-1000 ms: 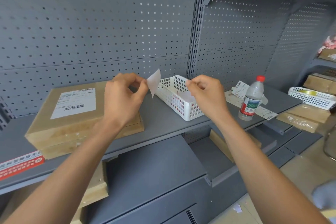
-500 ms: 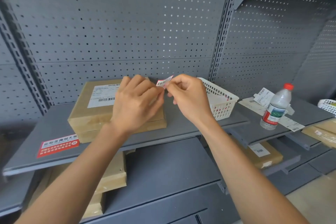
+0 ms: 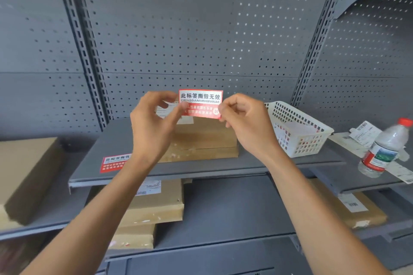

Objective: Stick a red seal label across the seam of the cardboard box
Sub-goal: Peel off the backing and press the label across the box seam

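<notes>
Label (image 3: 200, 104), red with a white band of black characters along its top, is hanging in the air between the two hands, printed face toward the camera, above and just in front of the cardboard box (image 3: 204, 138). It is not touching the box. Left hand (image 3: 154, 125) is pinching the label's left edge between thumb and fingertips; right hand (image 3: 244, 120) is pinching the right edge the same way, remaining fingers curled in. Both hands are clamped on the label and stretching it flat.

Box is lying flat on the grey metal shelf (image 3: 223, 166), against the far pegboard wall (image 3: 190, 35). A horizontal seam is running along its near side. A white shipping slip on its top is mostly hidden behind the left hand.

Another red label (image 3: 115, 163) is lying flat on the shelf to the left of the box, partly covered by the left wrist. To the right of the box, a white plastic basket (image 3: 299, 127) is sitting on the same shelf, holding white slips and bits of red.

Far right, on the neighbouring shelf, a clear water bottle (image 3: 384, 148) with a red cap is standing on some printed paper slips (image 3: 363, 133).

Lower shelves are holding more brown parcels (image 3: 154, 205), some with barcode stickers. A large cardboard carton (image 3: 26, 176) is showing at the left edge.
</notes>
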`<state>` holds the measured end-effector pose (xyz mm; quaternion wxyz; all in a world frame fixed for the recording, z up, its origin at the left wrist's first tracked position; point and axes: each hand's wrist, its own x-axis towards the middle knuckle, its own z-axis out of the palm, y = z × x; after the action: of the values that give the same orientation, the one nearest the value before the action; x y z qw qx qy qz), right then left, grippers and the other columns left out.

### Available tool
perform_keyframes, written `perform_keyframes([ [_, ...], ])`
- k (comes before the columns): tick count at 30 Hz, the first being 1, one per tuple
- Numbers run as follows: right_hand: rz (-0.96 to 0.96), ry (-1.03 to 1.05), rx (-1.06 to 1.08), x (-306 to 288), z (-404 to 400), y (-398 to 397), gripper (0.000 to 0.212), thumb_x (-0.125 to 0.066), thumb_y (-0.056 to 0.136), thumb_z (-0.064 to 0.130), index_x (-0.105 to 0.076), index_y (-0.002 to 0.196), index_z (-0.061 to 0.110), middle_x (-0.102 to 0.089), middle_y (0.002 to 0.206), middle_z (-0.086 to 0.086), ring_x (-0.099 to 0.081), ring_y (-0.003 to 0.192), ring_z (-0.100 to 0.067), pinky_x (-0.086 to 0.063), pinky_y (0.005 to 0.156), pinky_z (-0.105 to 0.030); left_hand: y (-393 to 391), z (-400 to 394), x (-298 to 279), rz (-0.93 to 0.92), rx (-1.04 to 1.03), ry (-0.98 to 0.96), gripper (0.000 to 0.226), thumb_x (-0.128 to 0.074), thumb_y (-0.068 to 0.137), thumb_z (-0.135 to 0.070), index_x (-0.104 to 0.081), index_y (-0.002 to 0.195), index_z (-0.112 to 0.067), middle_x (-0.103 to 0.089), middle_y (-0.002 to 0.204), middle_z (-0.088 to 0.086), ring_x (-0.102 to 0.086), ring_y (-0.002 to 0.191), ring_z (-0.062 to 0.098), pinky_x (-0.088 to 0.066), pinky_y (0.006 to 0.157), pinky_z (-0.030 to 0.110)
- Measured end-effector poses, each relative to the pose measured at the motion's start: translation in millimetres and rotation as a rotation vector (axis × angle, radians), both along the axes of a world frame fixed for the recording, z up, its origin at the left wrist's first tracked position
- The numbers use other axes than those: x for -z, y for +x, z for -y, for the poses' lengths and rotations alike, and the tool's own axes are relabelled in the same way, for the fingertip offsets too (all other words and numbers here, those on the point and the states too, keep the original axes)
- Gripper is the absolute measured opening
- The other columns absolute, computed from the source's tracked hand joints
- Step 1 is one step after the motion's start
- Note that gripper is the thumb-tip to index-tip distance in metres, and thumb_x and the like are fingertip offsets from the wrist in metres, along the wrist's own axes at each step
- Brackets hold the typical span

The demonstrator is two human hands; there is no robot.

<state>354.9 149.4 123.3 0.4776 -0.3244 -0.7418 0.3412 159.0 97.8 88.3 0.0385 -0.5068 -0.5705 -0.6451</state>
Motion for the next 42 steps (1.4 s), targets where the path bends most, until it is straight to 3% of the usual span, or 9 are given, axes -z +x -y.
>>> perform_keyframes([
  [4,0.01,0.019,-0.034,1.3,3.3,-11.6,0.011,-0.064,0.094,0.014,-0.071,0.086,0.01,-0.073,0.076,-0.001,-0.062,0.066,-0.003,-0.052,0.065,-0.024,-9.3,10.7,-2.5,0.119,0.063,-0.039,0.014,-0.074,0.09,-0.041,-0.075,0.088,-0.028,-0.077,0.089,-0.01,-0.069,0.089,0.012,-0.047,0.077,0.026],
  [7,0.006,0.028,-0.058,3.1,5.3,-19.0,0.011,-0.064,0.094,0.013,-0.07,0.086,0.009,-0.072,0.075,0.0,-0.063,0.066,-0.003,-0.052,0.065,-0.023,-14.0,18.5,-2.5,0.145,0.085,-0.021,0.011,-0.073,0.091,-0.038,-0.075,0.082,-0.031,-0.077,0.083,-0.012,-0.064,0.072,0.003,-0.047,0.074,0.041],
  [10,0.002,0.037,-0.062,6.9,6.8,-22.9,0.011,-0.064,0.094,0.012,-0.07,0.085,0.009,-0.072,0.076,-0.002,-0.062,0.067,-0.005,-0.053,0.066,-0.025,-18.9,24.6,1.2,0.132,0.089,-0.01,0.013,-0.071,0.093,-0.035,-0.074,0.081,-0.035,-0.077,0.086,-0.013,-0.051,0.057,-0.005,-0.041,0.068,0.038],
  [15,0.025,0.062,-0.001,27.4,2.3,-23.7,0.012,-0.066,0.091,0.017,-0.069,0.08,0.014,-0.072,0.077,-0.003,-0.063,0.072,-0.024,-0.053,0.07,-0.038,-23.8,33.5,15.8,-0.002,0.06,-0.028,0.013,-0.069,0.096,-0.025,-0.075,0.085,-0.027,-0.072,0.086,-0.011,-0.053,0.071,-0.006,-0.039,0.07,0.024],
  [19,0.058,0.087,0.048,55.8,0.1,-20.6,0.012,-0.068,0.091,0.016,-0.07,0.08,0.015,-0.072,0.076,0.001,-0.063,0.075,-0.024,-0.052,0.071,-0.038,-26.6,35.4,37.6,-0.222,-0.036,-0.046,0.008,-0.074,0.093,-0.02,-0.081,0.09,-0.019,-0.074,0.084,-0.001,-0.062,0.082,0.023,-0.049,0.079,0.039],
  [23,0.108,0.114,0.081,82.4,2.3,-14.9,0.013,-0.068,0.092,0.016,-0.071,0.079,0.014,-0.073,0.077,0.002,-0.061,0.071,-0.017,-0.049,0.066,-0.028,-23.8,34.9,59.4,-0.312,-0.093,-0.102,0.019,-0.069,0.092,-0.032,-0.082,0.087,-0.019,-0.075,0.08,-0.003,-0.06,0.078,0.027,-0.05,0.071,0.051],
  [29,0.14,0.104,0.122,113.6,2.1,-12.3,0.015,-0.068,0.092,0.016,-0.068,0.077,0.016,-0.065,0.067,0.006,-0.052,0.062,-0.008,-0.043,0.06,-0.02,-12.8,36.2,72.5,-0.306,-0.091,-0.188,0.02,-0.071,0.087,-0.027,-0.081,0.076,-0.014,-0.078,0.079,-0.002,-0.069,0.077,0.025,-0.057,0.065,0.044],
  [35,0.21,0.145,0.162,125.3,-2.0,-15.5,0.014,-0.068,0.092,0.026,-0.067,0.079,0.022,-0.064,0.07,0.015,-0.058,0.064,-0.014,-0.053,0.061,-0.04,-10.2,36.7,77.9,-0.306,-0.131,-0.233,0.014,-0.075,0.085,-0.025,-0.081,0.075,-0.016,-0.076,0.076,-0.002,-0.066,0.068,0.021,-0.055,0.058,0.038],
  [42,0.203,0.139,0.209,123.9,-2.8,-23.1,0.017,-0.067,0.09,0.029,-0.064,0.075,0.024,-0.064,0.066,0.014,-0.059,0.061,-0.016,-0.054,0.06,-0.043,-10.3,33.8,80.0,-0.217,-0.181,-0.272,0.013,-0.073,0.086,-0.029,-0.082,0.08,-0.022,-0.078,0.083,-0.005,-0.07,0.069,0.022,-0.056,0.061,0.039],
])
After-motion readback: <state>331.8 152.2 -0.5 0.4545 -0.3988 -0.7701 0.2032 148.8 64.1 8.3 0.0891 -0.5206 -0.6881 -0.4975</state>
